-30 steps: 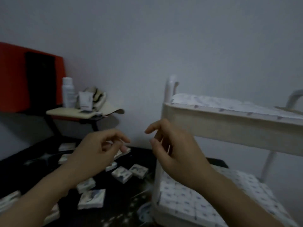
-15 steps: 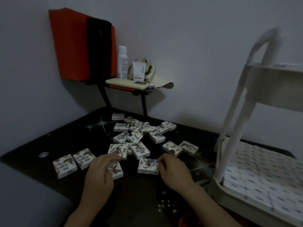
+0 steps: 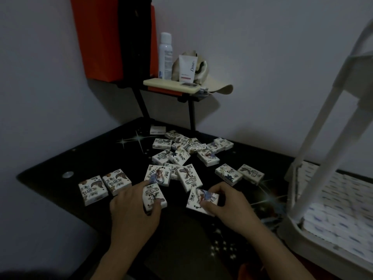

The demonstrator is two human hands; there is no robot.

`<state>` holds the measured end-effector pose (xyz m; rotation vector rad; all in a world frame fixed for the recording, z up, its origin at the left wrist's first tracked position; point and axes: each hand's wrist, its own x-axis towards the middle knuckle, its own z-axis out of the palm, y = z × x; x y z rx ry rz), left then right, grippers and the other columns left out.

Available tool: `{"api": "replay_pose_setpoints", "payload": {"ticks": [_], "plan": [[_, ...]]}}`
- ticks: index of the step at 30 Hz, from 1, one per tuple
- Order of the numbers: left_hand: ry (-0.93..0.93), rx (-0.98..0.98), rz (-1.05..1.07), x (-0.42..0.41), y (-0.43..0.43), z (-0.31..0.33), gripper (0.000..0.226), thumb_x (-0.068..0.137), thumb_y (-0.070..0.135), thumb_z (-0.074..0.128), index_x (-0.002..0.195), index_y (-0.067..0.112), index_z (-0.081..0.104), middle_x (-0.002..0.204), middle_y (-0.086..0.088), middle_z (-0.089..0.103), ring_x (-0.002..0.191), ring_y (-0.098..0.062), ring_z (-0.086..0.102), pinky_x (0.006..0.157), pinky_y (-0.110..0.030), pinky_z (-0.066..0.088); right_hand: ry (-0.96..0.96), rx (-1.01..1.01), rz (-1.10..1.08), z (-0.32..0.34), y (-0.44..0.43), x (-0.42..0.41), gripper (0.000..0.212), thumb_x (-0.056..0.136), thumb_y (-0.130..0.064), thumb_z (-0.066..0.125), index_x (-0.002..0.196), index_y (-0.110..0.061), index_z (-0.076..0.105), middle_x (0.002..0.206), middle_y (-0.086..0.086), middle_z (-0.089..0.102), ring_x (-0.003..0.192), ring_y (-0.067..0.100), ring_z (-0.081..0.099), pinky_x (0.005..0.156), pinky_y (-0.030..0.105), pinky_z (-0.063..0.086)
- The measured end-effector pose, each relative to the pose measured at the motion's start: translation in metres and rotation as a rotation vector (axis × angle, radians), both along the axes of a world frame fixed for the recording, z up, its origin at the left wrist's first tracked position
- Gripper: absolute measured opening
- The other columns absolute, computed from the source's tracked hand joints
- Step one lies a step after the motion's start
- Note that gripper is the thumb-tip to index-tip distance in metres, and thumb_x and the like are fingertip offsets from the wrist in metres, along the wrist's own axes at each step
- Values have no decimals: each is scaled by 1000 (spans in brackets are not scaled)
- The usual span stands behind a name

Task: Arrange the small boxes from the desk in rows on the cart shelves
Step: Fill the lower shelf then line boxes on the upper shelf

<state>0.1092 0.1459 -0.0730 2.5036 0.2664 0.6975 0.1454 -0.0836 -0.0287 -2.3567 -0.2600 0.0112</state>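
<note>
Left hand (image 3: pixel 132 209) grip pinches near box (image 3: pixel 153 196); right hand (image 3: pixel 229 206) grip pinches second box (image 3: pixel 201 200), both on worktop (image 3: pixel 50 174). Lift flat, swing to cart shelf (image 3: pixel 296 236) at 3 o'clock. Loose boxes (image 3: pixel 179 156) lie at 12.

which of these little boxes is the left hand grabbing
The lengthwise box just in front of the blue-swirl box: the left hand pinches it, thumb at its near end.

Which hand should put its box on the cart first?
Right. The right hand pinches a small box, and the cart stands on that side. The left hand grips another box, but sits farther from the cart.
</note>
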Motion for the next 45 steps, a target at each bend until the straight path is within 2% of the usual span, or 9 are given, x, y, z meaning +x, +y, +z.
{"api": "replay_pose_setpoints", "payload": {"ticks": [3, 8, 13, 20, 27, 31, 34, 37, 45], "plan": [[-62, -70, -98, -7, -5, 5, 54, 77, 35, 77, 126, 28, 54, 111, 15, 50, 111, -9, 45, 88, -31, 41, 68, 181, -11, 4, -10, -7, 27, 80, -29, 77, 96, -28, 56, 106, -16, 62, 103, -5, 56, 71, 9, 44], [-148, -96, -284, -9, -2, 5, 67, 72, 19, 82, 130, 26, 50, 122, 20, 41, 116, -1, 43, 90, -19, 38, 162, 326, 68, 15, -27, -20, 51, 84, -25, 73, 124, -43, 49, 99, -6, 65, 85, 10, 68, 84, 34, 56], [-131, -195, -374, -8, -4, 11, 61, 74, 6, 80, 126, 26, 56, 122, 16, 44, 114, 17, 42, 82, 2, 39, 191, 412, 176, 20, -30, -36, 46, 88, -22, 68, 117, -55, 57, 101, 12, 62, 80, 19, 61, 73, 23, 49], [-30, -542, -427, -9, -26, 13, 51, 82, 0, 70, 103, 45, 61, 115, 19, 58, 103, -4, 63, 75, -33, 60, 189, 470, 146, 11, -37, -41, 37, 88, -21, 69, 110, -49, 60, 107, 15, 62, 98, 36, 61, 83, 46, 53], [40, -720, -529, -13, -60, 23, 30, 91, 0, 62, 100, 29, 67, 104, 0, 69, 90, -17, 71, 67, -30, 59, 162, 364, 111, 11, -39, -40, 45, 96, -13, 52, 124, -48, 48, 104, -2, 61, 83, 21, 61, 82, 36, 52], [65, -740, -580, -16, -76, 42, 26, 92, -1, 59, 104, 21, 67, 104, -3, 70, 90, -19, 71, 67, -31, 59, 129, 305, 77, 25, -45, -52, 44, 99, -19, 44, 129, -51, 41, 92, 10, 64, 79, 29, 60, 74, 45, 49], [29, -748, -637, -20, -91, 68, 29, 91, -3, 58, 102, 21, 69, 97, 2, 73, 87, -18, 72, 63, -25, 56, -13, 279, 58, 54, -58, -71, 38, 95, -37, 50, 123, -59, 39, 106, -17, 64, 92, 3, 64, 88, 38, 53], [-24, -722, -741, -28, -111, 102, 31, 90, -5, 58, 100, 21, 71, 97, 11, 73, 91, -8, 70, 67, -22, 57, -219, 203, 20, 96, -78, -94, 49, 76, -60, 62, 121, -55, 42, 103, -23, 61, 90, -4, 61, 80, 23, 50], [-304, -583, -1059, -54, -182, 202, 26, 85, 2, 68, 99, 24, 69, 98, 11, 71, 90, -7, 71, 69, -20, 57, -436, 122, -114, 187, -135, -153, 62, 68, -44, 79, 111, -45, 33, 84, -31, 59, 68, 0, 62, 57, 20, 48]]}}
